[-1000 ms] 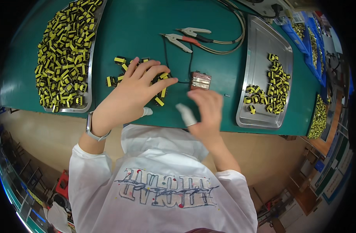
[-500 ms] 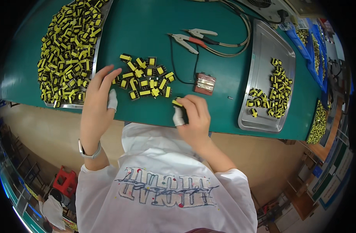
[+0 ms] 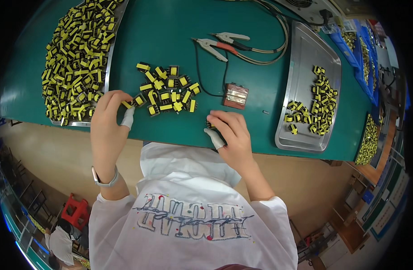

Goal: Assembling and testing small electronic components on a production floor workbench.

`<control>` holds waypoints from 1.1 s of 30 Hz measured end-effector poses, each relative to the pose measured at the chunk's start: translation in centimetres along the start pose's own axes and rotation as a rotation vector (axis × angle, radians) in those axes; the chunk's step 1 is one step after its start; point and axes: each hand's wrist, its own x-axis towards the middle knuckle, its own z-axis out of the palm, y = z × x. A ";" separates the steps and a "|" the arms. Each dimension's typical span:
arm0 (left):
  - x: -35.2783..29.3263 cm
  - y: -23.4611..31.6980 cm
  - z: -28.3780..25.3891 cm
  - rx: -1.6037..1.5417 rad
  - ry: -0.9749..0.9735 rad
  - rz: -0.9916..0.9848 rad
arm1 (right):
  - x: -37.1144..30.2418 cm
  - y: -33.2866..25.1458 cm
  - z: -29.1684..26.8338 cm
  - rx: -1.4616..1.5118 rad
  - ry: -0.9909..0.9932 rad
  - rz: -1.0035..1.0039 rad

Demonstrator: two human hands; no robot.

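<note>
Several small yellow-and-black transformers (image 3: 165, 96) lie in a loose group on the green table. At the group's left edge my left hand (image 3: 108, 112) pinches one transformer (image 3: 127, 104) between its fingers and a thumb in a white finger cot. My right hand (image 3: 233, 132), its thumb covered the same way, is closed on another transformer (image 3: 209, 124) near the front of the table. Fingers hide most of that piece, though its pins show. Beyond the right hand sits a brown block with a silvery face (image 3: 236, 96), a black lead running to it.
A metal tray (image 3: 108, 67) heaped with transformers stands at the left. Another metal tray (image 3: 285, 135) at the right holds fewer. Clip leads (image 3: 215, 45) with cables lie at the back. Blue bins (image 3: 359, 67) stand far right, and a tiny metal piece (image 3: 265, 112) rests near the right tray.
My left hand has closed its spread fingers on a transformer at the group's left edge. The right hand has shifted slightly right and turned, still holding its transformer.
</note>
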 end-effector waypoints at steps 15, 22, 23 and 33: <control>0.9 7.5 7.4 -0.250 -0.210 0.646 | 1.8 3.4 -2.3 0.395 0.348 0.622; 1.1 7.5 8.2 -0.228 -0.274 0.639 | 2.6 3.5 -2.6 0.260 0.244 0.730; 1.1 7.5 8.3 -0.248 -0.278 0.627 | 2.6 3.5 -2.5 0.262 0.244 0.730; 1.5 7.5 7.5 -0.480 -0.153 0.534 | 1.2 0.8 -2.7 1.113 0.036 0.691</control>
